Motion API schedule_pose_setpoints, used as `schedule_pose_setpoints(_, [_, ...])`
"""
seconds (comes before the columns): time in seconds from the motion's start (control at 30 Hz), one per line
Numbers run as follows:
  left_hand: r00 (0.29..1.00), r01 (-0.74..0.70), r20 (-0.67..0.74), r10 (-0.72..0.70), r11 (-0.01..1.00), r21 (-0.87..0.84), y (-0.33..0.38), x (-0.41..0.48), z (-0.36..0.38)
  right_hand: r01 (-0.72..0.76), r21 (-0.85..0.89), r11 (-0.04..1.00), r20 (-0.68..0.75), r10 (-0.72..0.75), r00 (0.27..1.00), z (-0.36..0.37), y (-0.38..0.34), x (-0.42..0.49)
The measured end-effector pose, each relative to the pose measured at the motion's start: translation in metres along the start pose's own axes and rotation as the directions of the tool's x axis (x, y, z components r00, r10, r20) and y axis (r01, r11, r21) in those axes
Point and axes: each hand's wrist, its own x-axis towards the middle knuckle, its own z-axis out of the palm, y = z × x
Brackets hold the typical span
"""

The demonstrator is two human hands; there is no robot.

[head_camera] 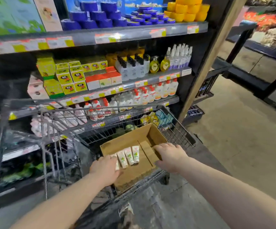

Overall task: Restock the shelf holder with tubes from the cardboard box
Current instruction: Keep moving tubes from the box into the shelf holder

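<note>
Slippage is the main risk: the tubes point(130, 155) lie loose in a row on the floor of the cardboard box point(127, 139), toward its left side. The left hand point(105, 169) covers the leftmost ones, its grip hidden under the palm, so I cannot tell whether it pinches any; a hasty grab may scatter them. The right hand point(168, 156) has its grip curled over the box's right wall, and pulling there could tilt the box inside the cart point(180, 134).
</note>
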Motion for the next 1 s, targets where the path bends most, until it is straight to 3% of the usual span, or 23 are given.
schedule_pose_setpoints(0.13, [0.994,0.070,0.084,-0.065,0.995,-0.064,-0.002,0.046,0.002,0.018,-0.020,1.000,0.048,-0.017,0.999,-0.003,0.013,0.041])
schedule_pose_setpoints(0.4, [0.974,0.071,0.222,-0.042,0.990,-0.126,0.001,0.139,0.015,-0.006,-0.103,0.995,0.179,0.025,0.984,0.001,0.045,0.142])
schedule_pose_setpoints(0.6, [0.928,0.120,0.370,-0.037,0.972,-0.203,-0.001,0.190,0.042,0.035,-0.089,0.995,0.283,-0.009,0.959,0.035,0.041,0.208])
schedule_pose_setpoints(0.77, [0.911,0.192,0.409,-0.056,0.935,-0.299,-0.006,0.234,0.078,0.042,-0.004,0.999,0.357,-0.038,0.933,0.075,0.041,0.273])
schedule_pose_setpoints(1.0, [0.848,0.384,0.511,-0.139,0.827,-0.411,0.009,0.297,0.152,-0.009,0.080,0.997,0.485,-0.031,0.874,0.153,0.045,0.346])
